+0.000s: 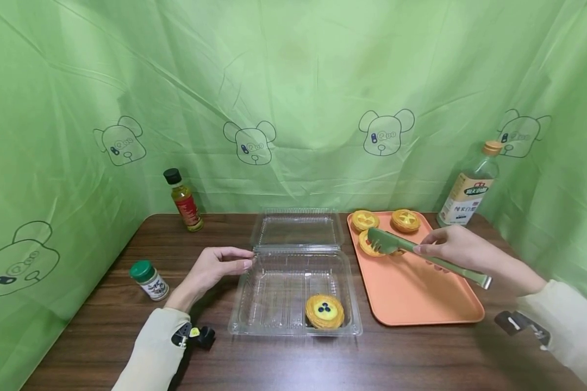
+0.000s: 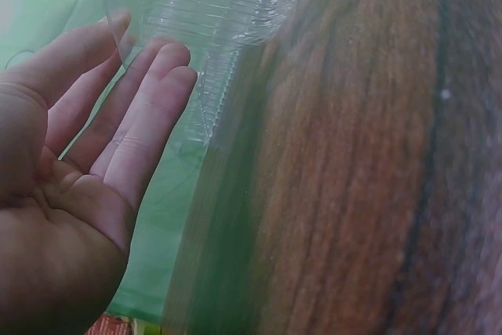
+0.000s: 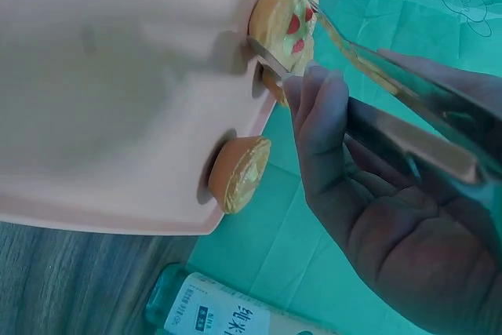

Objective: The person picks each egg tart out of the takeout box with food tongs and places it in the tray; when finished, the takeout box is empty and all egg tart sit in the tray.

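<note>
My left hand (image 1: 210, 271) pinches the left rim of a clear plastic clamshell container (image 1: 274, 293), thumb and fingertip at its edge; the left wrist view has the other fingers (image 2: 149, 123) extended. The container lies with its lid back, and an egg tart with blueberries (image 1: 325, 311) sits in its front right. Over on the right, my right hand (image 1: 452, 247) grips green tongs (image 1: 403, 244). The tongs' tips straddle an egg tart with red pieces on top (image 3: 286, 25); whether they touch it I cannot tell. Its tray (image 1: 420, 293) is orange.
Two more egg tarts, one at the back left (image 1: 364, 220) and one at the back right (image 1: 405, 220), rest on the tray. A vinegar bottle (image 1: 464, 198) stands behind it. On the left are an oil bottle (image 1: 187, 203) and a green-capped jar (image 1: 150, 281). Green cloth hangs around the table.
</note>
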`<state>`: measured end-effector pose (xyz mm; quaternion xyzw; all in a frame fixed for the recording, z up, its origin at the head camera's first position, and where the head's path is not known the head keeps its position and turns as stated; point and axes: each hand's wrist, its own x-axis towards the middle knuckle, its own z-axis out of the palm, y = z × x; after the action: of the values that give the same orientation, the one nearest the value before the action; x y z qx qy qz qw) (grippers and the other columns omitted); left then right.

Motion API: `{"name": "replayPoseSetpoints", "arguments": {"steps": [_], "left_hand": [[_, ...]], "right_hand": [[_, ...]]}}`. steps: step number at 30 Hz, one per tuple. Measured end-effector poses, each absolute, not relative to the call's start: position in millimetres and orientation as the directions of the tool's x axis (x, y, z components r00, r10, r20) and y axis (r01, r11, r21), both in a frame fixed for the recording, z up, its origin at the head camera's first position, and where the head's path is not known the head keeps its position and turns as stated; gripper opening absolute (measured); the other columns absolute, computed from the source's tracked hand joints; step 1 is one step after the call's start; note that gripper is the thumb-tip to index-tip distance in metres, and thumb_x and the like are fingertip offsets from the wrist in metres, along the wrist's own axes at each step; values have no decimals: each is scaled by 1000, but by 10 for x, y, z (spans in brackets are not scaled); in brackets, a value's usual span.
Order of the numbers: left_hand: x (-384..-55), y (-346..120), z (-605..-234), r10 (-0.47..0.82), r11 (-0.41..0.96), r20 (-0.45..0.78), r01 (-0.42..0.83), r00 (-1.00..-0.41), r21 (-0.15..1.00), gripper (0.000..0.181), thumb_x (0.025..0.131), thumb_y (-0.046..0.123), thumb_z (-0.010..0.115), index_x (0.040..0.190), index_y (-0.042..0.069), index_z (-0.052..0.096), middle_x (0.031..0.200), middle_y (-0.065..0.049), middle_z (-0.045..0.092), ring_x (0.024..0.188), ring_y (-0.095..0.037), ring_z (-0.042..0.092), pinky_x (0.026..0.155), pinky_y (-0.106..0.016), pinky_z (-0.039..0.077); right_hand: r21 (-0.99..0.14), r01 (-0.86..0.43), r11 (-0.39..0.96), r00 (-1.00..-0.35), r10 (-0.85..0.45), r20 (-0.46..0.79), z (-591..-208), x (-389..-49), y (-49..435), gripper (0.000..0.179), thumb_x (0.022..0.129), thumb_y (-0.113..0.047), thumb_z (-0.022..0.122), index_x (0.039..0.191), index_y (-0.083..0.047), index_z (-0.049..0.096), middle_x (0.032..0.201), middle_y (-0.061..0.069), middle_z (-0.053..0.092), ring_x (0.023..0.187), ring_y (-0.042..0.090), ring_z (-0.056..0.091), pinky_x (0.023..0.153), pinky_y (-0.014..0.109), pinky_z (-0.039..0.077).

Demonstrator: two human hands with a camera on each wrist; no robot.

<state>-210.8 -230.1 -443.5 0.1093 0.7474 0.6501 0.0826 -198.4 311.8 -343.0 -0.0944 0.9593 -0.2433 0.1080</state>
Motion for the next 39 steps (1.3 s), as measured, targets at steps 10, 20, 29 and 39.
{"name": "replayPoseSetpoints", "arguments": {"steps": [10, 20, 29, 39], "left_hand": [[-2097, -2295, -4409, 270, 139, 9, 48, -963, 989, 34, 93, 10, 84, 122, -6, 76, 117, -18, 77, 101, -20, 76, 90, -38, 63], [-2115, -2298, -4421, 269, 115, 18, 51, -963, 992, 31, 93, 5, 83, 120, -8, 76, 115, -18, 77, 99, -18, 76, 91, -38, 63], [-2110, -2304, -4389, 264, 134, 3, 40, -965, 990, 32, 93, 7, 84, 121, -7, 76, 116, -18, 77, 100, -19, 76, 90, -36, 63], [-2113, -2309, -4371, 273, 146, 7, 48, -962, 988, 33, 93, 9, 84, 122, -6, 76, 116, -17, 77, 101, -18, 76, 90, -35, 63]], "right_hand": [[-523, -141, 841, -962, -240, -127, -3368, -1967, 3187, 40, 105, -36, 69, 115, 1, 75, 78, -1, 74, 73, 18, 71, 66, 34, 55], [-554, -134, 822, -954, -258, -151, -3405, -1977, 3173, 37, 105, -31, 69, 115, 3, 75, 83, 1, 75, 73, 18, 70, 63, 33, 58], [-629, -81, 773, -939, -271, -212, -3418, -1984, 3175, 34, 107, -23, 67, 117, 9, 71, 85, 6, 74, 72, 21, 70, 60, 34, 63], [-568, -98, 817, -958, -232, -169, -3306, -1971, 3209, 41, 105, -36, 68, 115, 3, 76, 81, 1, 75, 72, 19, 71, 60, 31, 58]]}}
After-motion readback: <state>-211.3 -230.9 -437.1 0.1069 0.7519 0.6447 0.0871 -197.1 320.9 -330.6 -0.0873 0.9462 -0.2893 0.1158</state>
